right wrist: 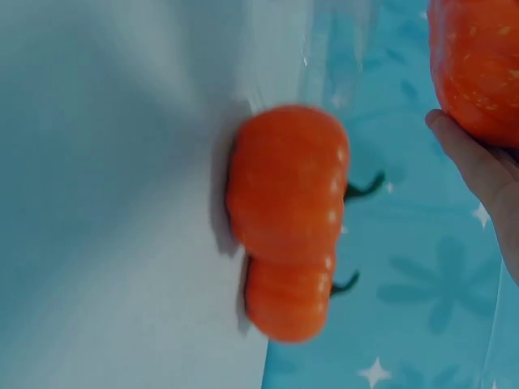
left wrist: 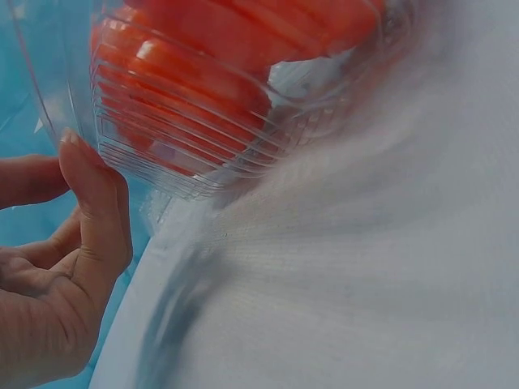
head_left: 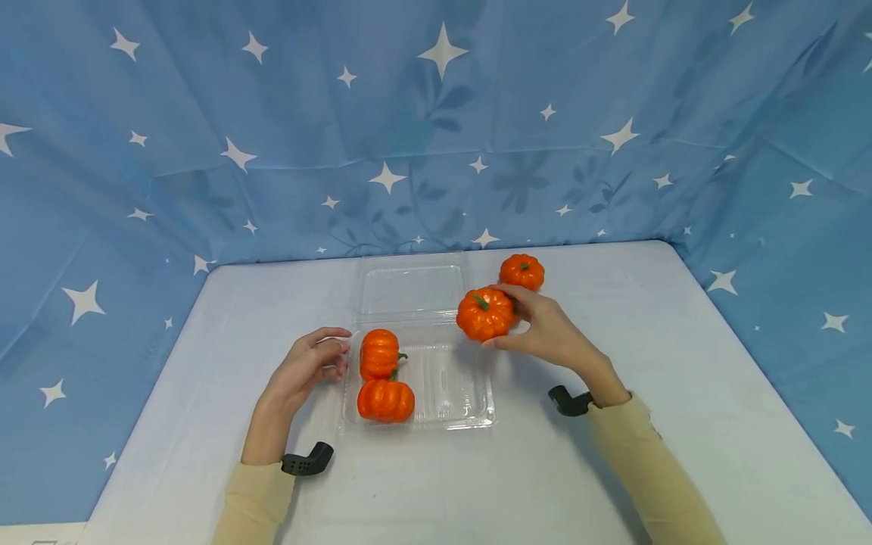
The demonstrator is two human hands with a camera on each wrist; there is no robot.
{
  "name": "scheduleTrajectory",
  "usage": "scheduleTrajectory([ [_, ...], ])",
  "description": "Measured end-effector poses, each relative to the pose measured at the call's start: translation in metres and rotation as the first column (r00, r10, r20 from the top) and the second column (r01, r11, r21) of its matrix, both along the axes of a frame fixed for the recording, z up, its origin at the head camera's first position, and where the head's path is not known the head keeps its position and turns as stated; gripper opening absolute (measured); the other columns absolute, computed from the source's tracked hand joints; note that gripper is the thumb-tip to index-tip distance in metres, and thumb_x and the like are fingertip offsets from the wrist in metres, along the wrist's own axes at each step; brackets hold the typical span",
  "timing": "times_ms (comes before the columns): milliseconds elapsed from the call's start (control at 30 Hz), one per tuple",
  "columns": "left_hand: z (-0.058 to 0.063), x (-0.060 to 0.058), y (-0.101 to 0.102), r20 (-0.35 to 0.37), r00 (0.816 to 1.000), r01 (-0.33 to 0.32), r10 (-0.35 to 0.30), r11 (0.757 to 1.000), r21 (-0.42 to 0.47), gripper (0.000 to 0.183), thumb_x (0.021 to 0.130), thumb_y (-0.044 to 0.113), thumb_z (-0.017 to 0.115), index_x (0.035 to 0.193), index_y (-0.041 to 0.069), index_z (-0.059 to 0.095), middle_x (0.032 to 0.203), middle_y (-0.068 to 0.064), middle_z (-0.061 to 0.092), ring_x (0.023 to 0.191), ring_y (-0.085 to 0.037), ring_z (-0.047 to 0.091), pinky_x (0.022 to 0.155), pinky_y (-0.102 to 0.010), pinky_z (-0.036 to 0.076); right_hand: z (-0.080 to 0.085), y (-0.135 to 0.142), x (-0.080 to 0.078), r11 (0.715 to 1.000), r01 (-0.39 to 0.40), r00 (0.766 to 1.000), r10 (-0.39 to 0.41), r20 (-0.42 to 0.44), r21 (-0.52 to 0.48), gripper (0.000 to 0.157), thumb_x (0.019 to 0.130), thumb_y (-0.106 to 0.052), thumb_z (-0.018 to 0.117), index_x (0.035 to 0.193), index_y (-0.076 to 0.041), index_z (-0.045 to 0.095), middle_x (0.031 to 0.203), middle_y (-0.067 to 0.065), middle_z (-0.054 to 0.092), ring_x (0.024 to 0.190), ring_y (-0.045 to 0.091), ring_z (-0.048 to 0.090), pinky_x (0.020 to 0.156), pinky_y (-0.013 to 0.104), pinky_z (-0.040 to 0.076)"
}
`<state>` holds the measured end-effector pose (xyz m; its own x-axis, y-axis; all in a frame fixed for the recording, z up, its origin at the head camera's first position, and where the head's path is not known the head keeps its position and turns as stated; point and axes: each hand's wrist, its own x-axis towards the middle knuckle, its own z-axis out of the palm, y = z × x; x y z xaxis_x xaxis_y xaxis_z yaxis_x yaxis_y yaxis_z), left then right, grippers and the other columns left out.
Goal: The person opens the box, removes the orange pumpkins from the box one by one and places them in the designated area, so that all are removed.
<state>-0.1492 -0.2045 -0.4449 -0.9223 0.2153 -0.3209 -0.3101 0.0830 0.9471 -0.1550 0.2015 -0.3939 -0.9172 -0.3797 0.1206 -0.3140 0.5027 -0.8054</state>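
Note:
In the head view my right hand (head_left: pixel 538 325) grips an orange toy pumpkin (head_left: pixel 482 315) by its side, over the right edge of a clear plastic container (head_left: pixel 446 386). Two more orange pumpkins (head_left: pixel 385 401) lie tipped on their sides along the container's left wall. My left hand (head_left: pixel 306 369) is at that wall, fingers loosely bent and apart. Seen from the left wrist, a fingertip (left wrist: pixel 69 142) lies right at the clear rim. The right wrist view shows two pumpkins (right wrist: pixel 288 186) on the table, one behind the other; the head view shows just one plainly.
The container's clear lid (head_left: pixel 412 289) lies folded back behind it, toward the far edge. An orange pumpkin (head_left: pixel 521 271) sits beyond my right hand. White cloth covers the table (head_left: pixel 436 484), and a blue curtain (head_left: pixel 286 129) with stars hangs behind.

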Motion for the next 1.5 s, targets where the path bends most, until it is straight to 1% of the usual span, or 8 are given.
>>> scheduleTrajectory([
  [300, -0.001, 0.0, -0.001, -0.008, 1.0, -0.004, 0.004, 1.0, -0.01, 0.04, 0.104, 0.013, 0.052, 0.138, -0.007, 0.047, 0.081, -0.002, 0.062, 0.067, -0.014, 0.057, 0.066, -0.026, 0.054, 0.005, 0.033, -0.009, 0.994, 0.102, 0.995, -0.103, 0.015, 0.044, 0.09, 0.081, -0.019, 0.089, 0.152, 0.005, 0.04, 0.152, 0.025, 0.047, 0.136, 0.043, 0.054, 0.108, 0.052, 0.047],
  [467, -0.001, -0.001, 0.0, -0.007, 1.0, -0.005, 0.005, 1.0, -0.008, 0.04, 0.104, 0.013, 0.052, 0.138, -0.007, 0.047, 0.083, -0.002, 0.062, 0.067, -0.014, 0.057, 0.066, -0.026, 0.054, 0.005, 0.051, -0.011, 0.985, 0.155, 0.986, -0.159, 0.046, 0.082, 0.086, 0.085, -0.018, 0.085, 0.152, 0.006, 0.037, 0.153, 0.026, 0.044, 0.138, 0.046, 0.05, 0.11, 0.056, 0.044],
  [567, -0.001, -0.001, 0.0, -0.008, 1.0, -0.005, 0.005, 1.0, -0.005, 0.04, 0.104, 0.012, 0.051, 0.138, -0.007, 0.046, 0.083, -0.002, 0.062, 0.067, -0.014, 0.057, 0.065, -0.025, 0.054, 0.005, 0.06, -0.014, 0.975, 0.191, 0.976, -0.201, 0.087, 0.111, 0.083, 0.087, -0.02, 0.083, 0.152, 0.005, 0.037, 0.154, 0.026, 0.043, 0.139, 0.047, 0.048, 0.111, 0.058, 0.042],
  [767, -0.003, -0.001, 0.001, -0.014, 1.0, -0.003, 0.003, 1.0, -0.002, 0.04, 0.104, 0.012, 0.051, 0.138, -0.007, 0.047, 0.083, -0.003, 0.062, 0.067, -0.014, 0.057, 0.064, -0.025, 0.053, -0.002, 0.076, -0.021, 0.954, 0.248, 0.941, -0.279, 0.19, 0.171, 0.084, 0.09, -0.028, 0.079, 0.153, 0.004, 0.034, 0.154, 0.026, 0.042, 0.138, 0.046, 0.046, 0.111, 0.059, 0.043],
  [933, -0.004, -0.001, 0.0, -0.012, 1.0, -0.007, 0.007, 1.0, -0.003, 0.039, 0.103, 0.012, 0.051, 0.137, -0.006, 0.047, 0.082, -0.002, 0.062, 0.066, -0.014, 0.057, 0.064, -0.025, 0.053, -0.014, 0.083, -0.025, 0.948, 0.248, 0.923, -0.294, 0.247, 0.199, 0.087, 0.09, -0.032, 0.079, 0.153, 0.005, 0.031, 0.153, 0.027, 0.041, 0.136, 0.045, 0.045, 0.111, 0.059, 0.043],
  [1067, -0.004, -0.001, 0.0, -0.015, 1.0, -0.005, 0.004, 1.0, -0.006, 0.039, 0.104, 0.013, 0.052, 0.138, -0.006, 0.047, 0.082, -0.003, 0.062, 0.066, -0.014, 0.057, 0.064, -0.025, 0.053, -0.022, 0.087, -0.028, 0.946, 0.253, 0.917, -0.301, 0.262, 0.202, 0.092, 0.089, -0.035, 0.08, 0.153, 0.006, 0.029, 0.155, 0.029, 0.038, 0.138, 0.046, 0.043, 0.112, 0.06, 0.041],
  [1233, -0.003, 0.001, 0.0, -0.013, 1.0, 0.003, -0.003, 1.0, -0.004, 0.041, 0.104, 0.012, 0.051, 0.139, -0.007, 0.046, 0.086, -0.004, 0.062, 0.067, -0.014, 0.057, 0.065, -0.026, 0.054, -0.032, 0.091, -0.032, 0.944, 0.267, 0.908, -0.313, 0.278, 0.193, 0.094, 0.087, -0.038, 0.081, 0.153, 0.005, 0.03, 0.157, 0.028, 0.036, 0.14, 0.046, 0.041, 0.115, 0.061, 0.037],
  [1500, -0.002, 0.002, 0.0, -0.013, 1.0, -0.002, 0.002, 1.0, -0.01, 0.039, 0.104, 0.012, 0.051, 0.138, -0.007, 0.046, 0.086, -0.004, 0.062, 0.067, -0.015, 0.057, 0.065, -0.026, 0.054, -0.037, 0.088, -0.034, 0.94, 0.264, 0.901, -0.321, 0.293, 0.217, 0.097, 0.086, -0.033, 0.083, 0.154, 0.007, 0.026, 0.157, 0.03, 0.035, 0.143, 0.047, 0.036, 0.118, 0.062, 0.032],
])
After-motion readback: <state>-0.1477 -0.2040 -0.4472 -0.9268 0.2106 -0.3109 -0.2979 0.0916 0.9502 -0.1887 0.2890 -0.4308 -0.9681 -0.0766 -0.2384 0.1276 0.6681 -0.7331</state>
